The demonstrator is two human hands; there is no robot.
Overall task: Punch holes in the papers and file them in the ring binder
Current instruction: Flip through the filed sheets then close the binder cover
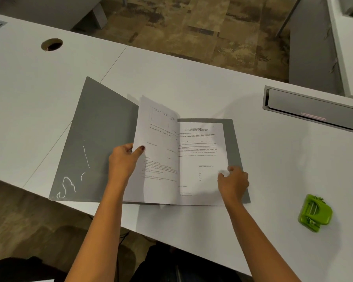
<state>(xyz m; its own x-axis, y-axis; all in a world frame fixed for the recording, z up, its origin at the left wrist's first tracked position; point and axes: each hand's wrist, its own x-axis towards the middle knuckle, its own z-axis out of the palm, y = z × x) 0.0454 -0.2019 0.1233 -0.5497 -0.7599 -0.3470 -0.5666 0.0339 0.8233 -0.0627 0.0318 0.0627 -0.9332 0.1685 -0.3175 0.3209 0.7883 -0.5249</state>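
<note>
A grey binder point(96, 139) lies open on the white desk, its left cover tilted up. Printed papers sit inside it. My left hand point(124, 161) pinches the left edge of a raised sheet point(157, 143), holding it upright like a turned page. My right hand point(232, 183) rests with its fingers on the lower right corner of the flat page point(200, 159) on the binder's right side. A green hole punch point(315, 212) stands apart on the desk, to the right of my right hand. The binder's rings are hidden under the papers.
A grey cable tray lid point(314, 110) is set into the desk at the back right. A round cable hole point(51, 44) is at the back left. The desk's front edge point(110, 216) runs diagonally close to my body, with patterned floor beyond the far edge.
</note>
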